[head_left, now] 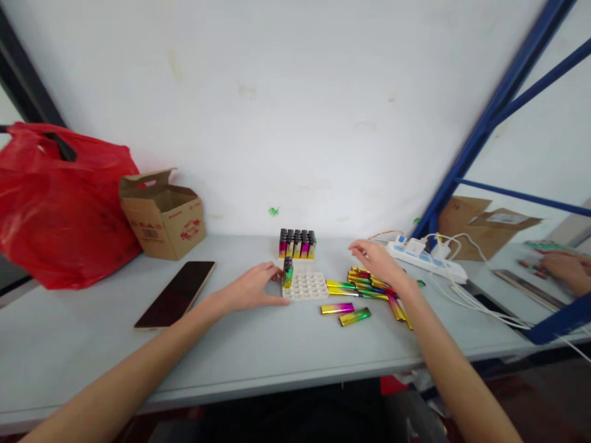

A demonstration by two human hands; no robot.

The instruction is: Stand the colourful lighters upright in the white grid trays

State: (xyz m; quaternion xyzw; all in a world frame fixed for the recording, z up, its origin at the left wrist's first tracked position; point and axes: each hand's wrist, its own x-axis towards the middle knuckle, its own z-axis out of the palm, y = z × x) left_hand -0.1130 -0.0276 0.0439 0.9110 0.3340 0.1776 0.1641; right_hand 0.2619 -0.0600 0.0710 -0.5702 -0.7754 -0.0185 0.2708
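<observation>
My left hand is at the left end of a white tray with round holes, thumb and fingers apart, fingertips by its edge. A few lighters stand upright in the tray's left column. Behind it, a block of upright lighters with black tops is packed in rows. My right hand hovers over the far side of a pile of shiny gold, green and pink sleeves; its fingers are bent together and whatever they hold is too small to make out. Two loose sleeves lie in front of the tray.
At the left are a dark phone, an open cardboard box and a red plastic bag. A white power strip with cables and a blue metal frame stand right. Another person's hand shows far right.
</observation>
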